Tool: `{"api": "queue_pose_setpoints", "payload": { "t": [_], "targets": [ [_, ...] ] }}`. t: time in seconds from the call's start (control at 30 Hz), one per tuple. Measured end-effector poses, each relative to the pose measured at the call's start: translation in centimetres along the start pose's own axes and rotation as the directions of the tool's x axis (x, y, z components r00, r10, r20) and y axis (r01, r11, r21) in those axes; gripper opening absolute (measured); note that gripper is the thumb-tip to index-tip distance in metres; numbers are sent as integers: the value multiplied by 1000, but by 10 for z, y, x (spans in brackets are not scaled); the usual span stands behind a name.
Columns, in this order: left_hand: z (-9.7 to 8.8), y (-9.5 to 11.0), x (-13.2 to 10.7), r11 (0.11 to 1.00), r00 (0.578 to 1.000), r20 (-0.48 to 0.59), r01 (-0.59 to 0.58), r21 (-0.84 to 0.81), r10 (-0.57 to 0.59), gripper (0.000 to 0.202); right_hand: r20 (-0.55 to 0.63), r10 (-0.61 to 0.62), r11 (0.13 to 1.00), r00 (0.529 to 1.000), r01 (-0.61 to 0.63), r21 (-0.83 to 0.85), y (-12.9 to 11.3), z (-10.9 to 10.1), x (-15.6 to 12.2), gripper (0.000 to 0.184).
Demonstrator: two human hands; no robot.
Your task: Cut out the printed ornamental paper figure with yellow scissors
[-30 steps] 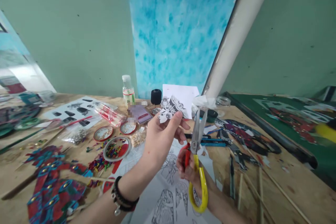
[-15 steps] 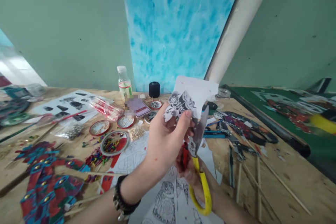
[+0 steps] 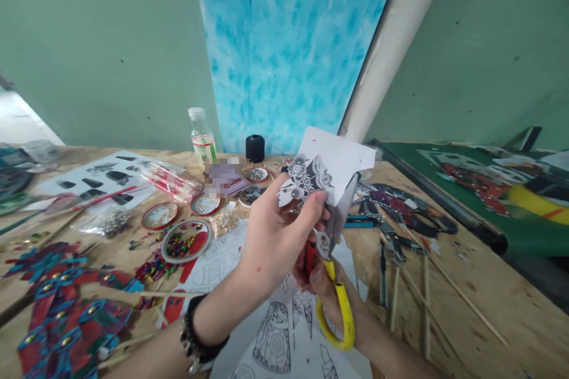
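Your scissors (image 3: 326, 241) point up and away from you, long axis steep, tips leaning right, blades at the right edge of the patterned paper (image 3: 320, 173) (whether they bite it, I cannot tell). Your left hand (image 3: 271, 243), its back toward you, pinches that paper above the drawing sheets (image 3: 288, 340); your right hand (image 3: 317, 281), lower, grips the handles.

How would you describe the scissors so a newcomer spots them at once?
Above the wooden table, find the right hand. It holds the scissors, pointing up toward the white paper. Their yellow loop handle sets them apart from the blue tool lying behind.
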State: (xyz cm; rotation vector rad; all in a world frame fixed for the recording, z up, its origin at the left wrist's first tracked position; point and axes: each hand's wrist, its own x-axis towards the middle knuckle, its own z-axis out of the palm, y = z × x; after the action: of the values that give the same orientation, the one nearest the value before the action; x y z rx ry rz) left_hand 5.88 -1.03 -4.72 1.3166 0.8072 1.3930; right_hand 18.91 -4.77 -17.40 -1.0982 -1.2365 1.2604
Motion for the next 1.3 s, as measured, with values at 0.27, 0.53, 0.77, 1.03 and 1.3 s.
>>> {"api": "queue_pose_setpoints", "payload": {
  "t": [0.27,0.53,0.77,1.03,1.3],
  "targets": [
    [-2,-1,-1,998,1000,6,-14,56,13,16,170,89,994,981,-98,44,17,7,55,26],
    [-5,1,0,994,999,39,-28,109,24,20,152,-26,998,988,16,67,-8,0,4,51],
    [-3,2,0,994,999,46,-22,107,17,20,127,-154,986,980,144,81,-16,8,1,49],
    [-3,4,1,995,999,43,-30,91,26,20,135,-180,980,974,167,107,-19,10,2,49],
    [-4,7,0,995,995,83,-61,80,55,18,108,-118,988,987,106,112,-15,9,-1,50]
  ]
}}
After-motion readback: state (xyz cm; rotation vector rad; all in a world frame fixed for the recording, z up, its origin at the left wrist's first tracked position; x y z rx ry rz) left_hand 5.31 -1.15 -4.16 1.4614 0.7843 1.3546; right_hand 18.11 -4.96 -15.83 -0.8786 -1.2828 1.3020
